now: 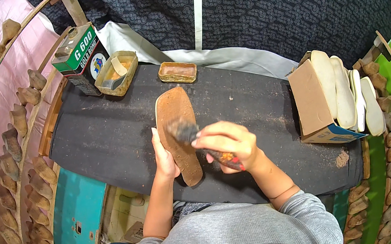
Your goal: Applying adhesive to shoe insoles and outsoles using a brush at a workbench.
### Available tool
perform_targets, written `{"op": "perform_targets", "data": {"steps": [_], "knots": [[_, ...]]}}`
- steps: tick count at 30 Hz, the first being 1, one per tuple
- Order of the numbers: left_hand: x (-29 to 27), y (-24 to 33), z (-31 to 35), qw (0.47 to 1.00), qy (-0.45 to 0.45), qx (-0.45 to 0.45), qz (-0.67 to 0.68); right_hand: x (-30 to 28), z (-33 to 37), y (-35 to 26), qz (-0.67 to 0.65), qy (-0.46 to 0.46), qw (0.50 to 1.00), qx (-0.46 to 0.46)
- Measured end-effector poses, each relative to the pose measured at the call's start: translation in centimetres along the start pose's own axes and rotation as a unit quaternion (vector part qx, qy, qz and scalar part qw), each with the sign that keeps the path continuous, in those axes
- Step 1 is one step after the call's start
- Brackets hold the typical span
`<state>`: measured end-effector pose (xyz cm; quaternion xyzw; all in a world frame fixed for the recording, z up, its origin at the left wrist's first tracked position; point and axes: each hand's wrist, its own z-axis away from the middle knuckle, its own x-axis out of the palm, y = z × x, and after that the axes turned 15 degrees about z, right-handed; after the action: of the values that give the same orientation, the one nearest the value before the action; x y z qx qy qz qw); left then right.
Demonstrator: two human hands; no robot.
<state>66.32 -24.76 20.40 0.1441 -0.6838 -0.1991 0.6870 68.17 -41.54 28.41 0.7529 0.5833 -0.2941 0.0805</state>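
the left hand grips one brown sole by its left side, above the table between near and far edges, probably to keep its broad face free for the one brush clasped in the right hand. two trays and one tin line the far edge, seemingly leaving working room; at least four pale soles stand in or beside one box at the far right corner.
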Motion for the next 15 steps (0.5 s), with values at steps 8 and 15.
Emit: {"op": "perform_targets", "data": {"steps": [8, 15], "knots": [[0.7, -0.3, -0.2, 1.0, 0.029, -0.009, 0.0, 0.8, -0.3, 0.3, 0.0, -0.012, 0.999, -0.035], [0.6, -0.4, -0.1, 0.998, 0.013, 0.025, -0.061, 1.0, -0.8, 0.3, 0.043, 0.035, 0.998, 0.009]]}}
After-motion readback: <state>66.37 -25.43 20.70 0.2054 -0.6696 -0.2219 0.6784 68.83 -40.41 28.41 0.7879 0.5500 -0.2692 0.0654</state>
